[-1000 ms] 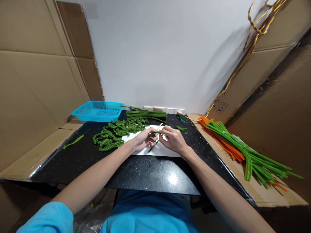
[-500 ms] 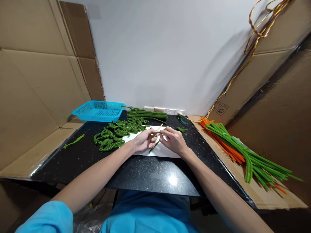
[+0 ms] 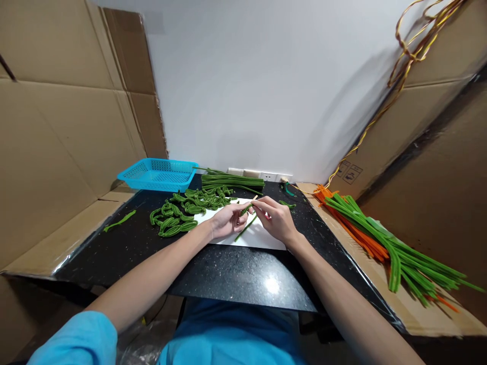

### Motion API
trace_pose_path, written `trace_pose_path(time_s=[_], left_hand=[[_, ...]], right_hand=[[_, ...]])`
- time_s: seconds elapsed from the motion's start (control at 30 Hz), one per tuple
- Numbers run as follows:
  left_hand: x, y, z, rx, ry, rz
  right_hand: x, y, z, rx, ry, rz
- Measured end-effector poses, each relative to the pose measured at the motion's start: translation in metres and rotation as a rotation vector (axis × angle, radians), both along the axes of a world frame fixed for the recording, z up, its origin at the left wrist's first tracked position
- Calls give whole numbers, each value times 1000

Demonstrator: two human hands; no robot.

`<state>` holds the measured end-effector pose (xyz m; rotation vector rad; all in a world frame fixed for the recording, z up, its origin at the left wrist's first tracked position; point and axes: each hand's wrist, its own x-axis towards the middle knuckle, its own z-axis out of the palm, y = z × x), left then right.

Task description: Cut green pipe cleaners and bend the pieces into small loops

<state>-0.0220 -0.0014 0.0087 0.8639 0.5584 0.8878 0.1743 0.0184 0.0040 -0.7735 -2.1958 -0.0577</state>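
Observation:
My left hand (image 3: 227, 221) and my right hand (image 3: 277, 219) meet above a white sheet (image 3: 228, 239). Between their fingertips is a dark green pipe cleaner (image 3: 245, 209), pinched by both. Its far end is hidden by the fingers. Another straight green stem (image 3: 243, 232) slants across the sheet below the hands. Just behind the fingers shows the tip of a thin wooden stick (image 3: 255, 197). Left of my left hand lies a heap of looped green pipe cleaners (image 3: 173, 219), bent into leaf-like shapes.
A blue plastic basket (image 3: 160, 182) stands at the back left. Behind the sheet lies a bundle of straight green pipe cleaners (image 3: 232, 181). Bright green (image 3: 399, 248) and orange pipe cleaners (image 3: 357, 233) lie on cardboard at right. Twisted yellow wire (image 3: 365, 134) runs to a wall socket (image 3: 269, 176).
My right fingertips have closed in on the pipe cleaner beside my left fingers, and its held part looks shorter. The whole view has shifted slightly.

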Motion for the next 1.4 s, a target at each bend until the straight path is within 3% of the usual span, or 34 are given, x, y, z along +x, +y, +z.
trace_pose_path(time_s=[0.13, 0.23, 0.43, 0.53, 0.67, 0.73, 0.83, 0.93, 1.07, 1.1, 1.17, 1.27, 1.4], left_hand=[[2, -1, 0, 2, -13, -36], [2, -1, 2, -5, -12, -40], [-6, 7, 2, 108, 119, 199], [-7, 10, -2, 306, 416, 289], [-3, 6, -8, 757, 837, 364], [-1, 2, -9, 902, 1055, 318], [-3, -2, -5, 997, 1268, 189], [-8, -2, 0, 1017, 1339, 98], [-13, 1, -1, 1057, 1290, 45], [-13, 1, -2, 1074, 1280, 48], [-12, 1, -4, 1121, 1282, 60], [-9, 0, -7, 1181, 1327, 69], [-5, -1, -6, 1241, 1373, 63]], right_hand=[[1, 2, -1, -18, 43, -9], [1, 4, 0, -6, 108, -112], [9, 9, 9, -15, 260, -431], [13, 15, 10, -138, 271, -557], [17, 21, 8, -299, 193, -639], [18, 23, 7, -336, 167, -657], [19, 24, 7, -358, 154, -670], [17, 26, 4, -399, 189, -542], [10, 30, -3, -527, 198, 84], [8, 31, -6, -524, 171, 163], [5, 32, -10, -442, 74, 170], [8, 32, -13, -279, -142, 29], [15, 33, -12, -182, -317, -26]])
